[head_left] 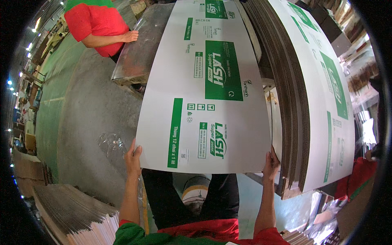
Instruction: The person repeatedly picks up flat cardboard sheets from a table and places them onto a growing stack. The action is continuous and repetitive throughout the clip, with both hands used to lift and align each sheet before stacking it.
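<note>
Head camera view shows a large white cardboard sheet (167,126), printed in green, between the two hands of the person. Its far part passes over the grey tabletop (141,55) and hides the right side of it, while its near end extends out past the near edge of this tabletop, above the person's legs. I cannot tell where the sheet touches the tabletop. The left hand (133,159) holds the near left corner of the sheet, with the thumb at the edge; the grip is narrow, only as wide as the sheet is thick. The right hand (270,166) pinches the near right corner in a similar manner, also nearly closed. The fingers under the sheet are partly hidden.

Just beside the right edge of the sheet stands a tall stack of brown cardboard (290,102), with a white printed sheet (324,118) on its top. At the left edge of the tabletop, a co-worker's hand (130,36) rests. Crumpled clear plastic (112,143) lies on the floor (92,118).
</note>
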The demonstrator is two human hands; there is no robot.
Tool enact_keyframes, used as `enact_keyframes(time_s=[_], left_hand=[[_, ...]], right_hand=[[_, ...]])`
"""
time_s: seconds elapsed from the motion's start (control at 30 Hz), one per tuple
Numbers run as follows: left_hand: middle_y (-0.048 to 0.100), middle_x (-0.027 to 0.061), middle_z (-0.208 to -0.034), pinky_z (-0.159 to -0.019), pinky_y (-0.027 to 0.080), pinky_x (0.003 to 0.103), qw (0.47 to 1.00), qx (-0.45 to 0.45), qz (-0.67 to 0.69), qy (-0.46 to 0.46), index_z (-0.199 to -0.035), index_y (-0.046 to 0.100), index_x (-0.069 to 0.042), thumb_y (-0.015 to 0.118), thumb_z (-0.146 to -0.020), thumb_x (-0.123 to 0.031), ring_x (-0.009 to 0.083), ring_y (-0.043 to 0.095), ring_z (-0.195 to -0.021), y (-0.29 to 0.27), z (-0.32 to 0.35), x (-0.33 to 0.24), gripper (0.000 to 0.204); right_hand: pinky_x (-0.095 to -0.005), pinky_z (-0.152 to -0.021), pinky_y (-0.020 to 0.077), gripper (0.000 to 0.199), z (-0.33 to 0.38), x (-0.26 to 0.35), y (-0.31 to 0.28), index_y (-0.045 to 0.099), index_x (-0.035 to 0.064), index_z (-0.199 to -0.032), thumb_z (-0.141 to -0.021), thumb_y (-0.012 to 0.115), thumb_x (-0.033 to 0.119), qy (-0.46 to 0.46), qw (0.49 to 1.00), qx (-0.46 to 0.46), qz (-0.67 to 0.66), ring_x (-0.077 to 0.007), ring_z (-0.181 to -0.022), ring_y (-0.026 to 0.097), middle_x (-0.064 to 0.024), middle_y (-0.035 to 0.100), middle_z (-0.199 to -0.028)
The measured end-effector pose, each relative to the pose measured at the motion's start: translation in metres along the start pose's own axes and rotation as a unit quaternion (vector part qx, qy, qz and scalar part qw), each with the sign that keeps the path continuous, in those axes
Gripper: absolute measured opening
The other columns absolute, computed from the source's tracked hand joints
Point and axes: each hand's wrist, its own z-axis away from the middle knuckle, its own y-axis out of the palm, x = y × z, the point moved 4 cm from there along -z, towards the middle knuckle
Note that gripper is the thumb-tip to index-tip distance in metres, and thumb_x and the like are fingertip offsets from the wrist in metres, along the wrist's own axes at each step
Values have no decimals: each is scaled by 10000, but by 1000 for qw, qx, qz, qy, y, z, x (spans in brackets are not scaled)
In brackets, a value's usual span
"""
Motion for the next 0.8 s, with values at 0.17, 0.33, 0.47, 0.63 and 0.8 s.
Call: enact_keyframes(time_s=[0.17,0.33,0.47,0.63,0.8], left_hand=[[559,172,-1386,-1048,408,335,999,23,22,21,-1423,478,38,643,-946,-196,237,557,-1218,29,-65,-8,556],[572,156,-1372,-1033,419,328,998,33,58,6,-1422,480,29,658,-936,-233,237,562,-1207,52,-138,-4,581],[532,204,-1396,-1043,408,342,986,113,120,40,-1469,401,37,687,-917,-279,247,550,-1219,77,-195,-8,698],[511,203,-1349,-955,520,419,969,47,233,-61,-1445,379,13,643,-950,-247,319,567,-1193,96,-247,4,619],[566,172,-1208,-792,601,343,966,55,229,-108,-1341,440,-5,571,-982,-167,307,647,-1006,137,-169,0,415]], right_hand=[[-281,-567,442,433,-72,17,40,545,60,-1407,-1001,573,207,-65,997,-21,-19,-92,-579,429,-100,689,-1067],[-286,-490,424,430,-125,34,68,556,80,-1401,-992,582,211,52,997,10,-50,-93,-536,449,-112,696,-1065],[-306,-516,450,427,-182,34,101,558,64,-1388,-989,578,216,106,992,14,-71,-132,-566,494,-121,690,-1018],[-454,-1037,428,442,-143,148,106,565,-33,-1279,-941,618,246,-183,953,-57,233,-372,-1174,561,-255,589,-1260],[-456,-1019,454,513,-42,259,-52,605,40,-1280,-818,765,194,-424,867,130,228,-358,-1211,575,-219,606,-1285]])
